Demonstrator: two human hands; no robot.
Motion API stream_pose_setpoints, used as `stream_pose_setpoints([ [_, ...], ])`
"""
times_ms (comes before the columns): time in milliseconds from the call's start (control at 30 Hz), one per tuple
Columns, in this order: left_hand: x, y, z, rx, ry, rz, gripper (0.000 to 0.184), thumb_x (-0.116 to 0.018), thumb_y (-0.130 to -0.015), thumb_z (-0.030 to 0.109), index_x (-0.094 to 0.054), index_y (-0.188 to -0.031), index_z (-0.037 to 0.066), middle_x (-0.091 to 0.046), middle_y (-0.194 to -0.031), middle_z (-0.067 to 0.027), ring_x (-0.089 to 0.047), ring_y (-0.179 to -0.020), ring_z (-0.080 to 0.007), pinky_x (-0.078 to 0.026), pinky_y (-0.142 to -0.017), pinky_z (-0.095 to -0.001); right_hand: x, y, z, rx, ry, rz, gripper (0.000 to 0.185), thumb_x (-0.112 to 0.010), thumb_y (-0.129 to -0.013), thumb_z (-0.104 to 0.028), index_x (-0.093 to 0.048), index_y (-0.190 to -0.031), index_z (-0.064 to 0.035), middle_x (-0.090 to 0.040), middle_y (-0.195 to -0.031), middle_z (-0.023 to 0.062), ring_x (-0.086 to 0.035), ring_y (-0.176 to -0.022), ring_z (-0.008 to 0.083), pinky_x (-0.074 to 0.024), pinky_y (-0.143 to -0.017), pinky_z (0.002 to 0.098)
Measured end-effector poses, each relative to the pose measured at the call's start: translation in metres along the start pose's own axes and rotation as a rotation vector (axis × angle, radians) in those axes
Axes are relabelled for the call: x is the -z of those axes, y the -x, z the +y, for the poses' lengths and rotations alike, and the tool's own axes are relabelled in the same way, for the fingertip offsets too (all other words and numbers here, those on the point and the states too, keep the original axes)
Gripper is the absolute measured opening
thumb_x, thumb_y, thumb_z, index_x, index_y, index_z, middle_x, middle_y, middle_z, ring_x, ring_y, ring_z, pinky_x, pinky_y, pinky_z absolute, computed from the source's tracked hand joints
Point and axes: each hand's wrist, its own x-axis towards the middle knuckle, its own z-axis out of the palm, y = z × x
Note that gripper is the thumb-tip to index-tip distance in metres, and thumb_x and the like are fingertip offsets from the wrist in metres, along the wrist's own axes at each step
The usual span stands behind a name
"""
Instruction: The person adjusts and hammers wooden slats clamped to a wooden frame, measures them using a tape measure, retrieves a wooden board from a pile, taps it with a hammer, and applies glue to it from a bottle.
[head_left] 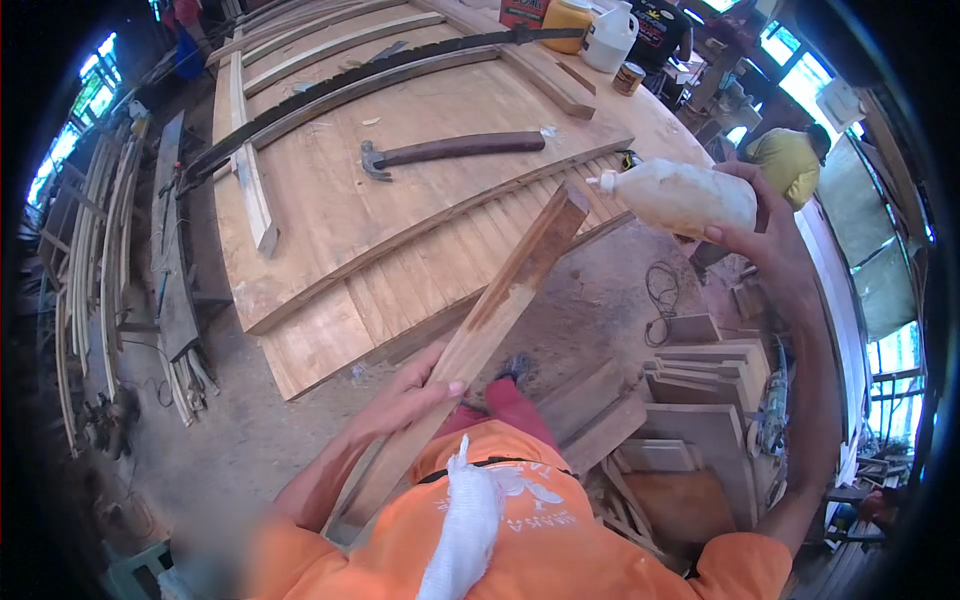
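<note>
My left hand (415, 392) is closed around a long wooden board (478, 325), which slants from my body up toward the workbench. Its far end (562, 212) is darker brown than the rest. In my right hand (765, 225) is a white squeeze bottle (680, 197), tipped on its side, its nozzle pointing left close to the board's far end. Whether the nozzle touches the wood I cannot tell. Beyond the board, a claw hammer (465, 147) with a dark handle lies on the wooden panel (330, 190).
A clamp bar (350, 75) crosses the panel beside several wooden strips. A white jug (610, 38), a yellow container (567, 22) and a small can (628, 78) stand at the far edge. Wood offcuts (700, 400) lean at lower right. A person in yellow (788, 165) bends over nearby.
</note>
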Motion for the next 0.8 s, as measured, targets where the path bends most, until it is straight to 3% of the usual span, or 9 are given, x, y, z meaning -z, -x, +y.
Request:
stream_pose_setpoints([
  [67,-0.002,-0.002,-0.001,-0.043,-0.050,0.022,0.054,-0.067,-0.100,0.031,-0.049,-0.144,0.004,-0.067,-0.112,-0.0089,-0.064,-0.094,-0.0143,-0.055,-0.080,-0.0322,0.006,-0.005,-0.009,-0.031,-0.007,-0.025,0.071,-0.089,-0.079,-0.023,-0.055,-0.137,-0.0020,-0.066,-0.118,0.0100,-0.067,-0.109,0.0174,-0.0579,-0.087,0.0307],
  [233,-0.002,-0.001,-0.014,-0.136,-0.152,0.055,0.054,-0.065,-0.101,0.032,-0.048,-0.146,0.005,-0.066,-0.113,-0.0089,-0.063,-0.094,-0.0147,-0.054,-0.080,-0.0328,0.017,-0.012,-0.021,0.052,0.001,0.085,0.086,-0.089,-0.077,-0.033,-0.052,-0.145,0.0024,-0.068,-0.124,0.0146,-0.067,-0.112,0.0222,-0.0540,-0.097,0.0347],
  [433,-0.004,0.008,-0.014,-0.003,-0.070,0.036,0.065,-0.064,-0.101,0.031,-0.043,-0.157,0.006,-0.066,-0.111,-0.0087,-0.063,-0.099,-0.0151,-0.055,-0.082,-0.0331,0.020,-0.023,-0.021,0.069,-0.041,0.115,0.093,-0.087,-0.075,-0.044,-0.054,-0.147,0.0035,-0.067,-0.129,0.0160,-0.065,-0.118,0.0239,-0.0495,-0.102,0.0362],
  [500,-0.008,0.012,-0.008,0.059,-0.027,0.001,0.054,-0.064,-0.102,0.030,-0.050,-0.148,0.004,-0.064,-0.117,-0.0065,-0.059,-0.110,-0.0159,-0.047,-0.099,-0.0343,0.018,-0.025,-0.024,0.108,-0.064,0.125,0.092,-0.088,-0.076,-0.044,-0.054,-0.147,0.0034,-0.067,-0.129,0.0157,-0.065,-0.119,0.0242,-0.0493,-0.103,0.0368],
  [600,-0.013,0.017,-0.008,0.132,0.029,0.016,0.052,-0.063,-0.103,0.030,-0.051,-0.147,0.005,-0.064,-0.116,-0.0054,-0.059,-0.107,-0.0142,-0.049,-0.095,-0.0327,0.016,-0.033,-0.030,0.162,-0.033,0.135,0.090,-0.089,-0.076,-0.036,-0.052,-0.147,0.0032,-0.066,-0.132,0.0154,-0.064,-0.122,0.0250,-0.0486,-0.108,0.0386],
  [633,-0.012,0.014,-0.019,-0.028,0.011,0.004,0.052,-0.064,-0.104,0.032,-0.051,-0.147,0.005,-0.064,-0.115,-0.0047,-0.060,-0.104,-0.0136,-0.050,-0.094,-0.0322,0.017,-0.033,-0.029,0.185,-0.024,0.131,0.088,-0.090,-0.076,-0.031,-0.051,-0.147,0.0032,-0.065,-0.134,0.0158,-0.063,-0.123,0.0254,-0.0478,-0.110,0.0392],
  [667,-0.006,0.013,-0.024,-0.040,-0.001,0.046,0.052,-0.064,-0.104,0.032,-0.051,-0.147,0.005,-0.064,-0.115,-0.0047,-0.060,-0.104,-0.0136,-0.050,-0.094,-0.0322,0.015,-0.033,-0.030,0.207,-0.013,0.128,0.086,-0.091,-0.076,-0.025,-0.050,-0.146,0.0033,-0.064,-0.136,0.0163,-0.063,-0.125,0.0258,-0.0470,-0.112,0.0398],
  [700,-0.003,0.013,-0.023,-0.011,0.023,-0.025,0.058,-0.065,-0.102,0.035,-0.051,-0.149,0.005,-0.062,-0.122,-0.0047,-0.057,-0.112,-0.0143,-0.047,-0.099,-0.0332,0.013,-0.031,-0.035,0.193,-0.017,0.121,0.084,-0.090,-0.075,-0.017,-0.048,-0.145,0.0016,-0.063,-0.134,0.0163,-0.064,-0.123,0.0249,-0.0497,-0.110,0.0386],
  [800,-0.001,0.016,-0.017,0.067,0.097,-0.108,0.065,-0.067,-0.100,0.040,-0.051,-0.151,0.004,-0.060,-0.133,-0.0065,-0.052,-0.125,-0.0169,-0.042,-0.108,-0.0347,0.005,-0.031,-0.038,0.164,-0.022,0.038,0.081,-0.090,-0.076,-0.019,-0.050,-0.144,0.0000,-0.064,-0.129,0.0151,-0.066,-0.119,0.0238,-0.0531,-0.105,0.0371],
])
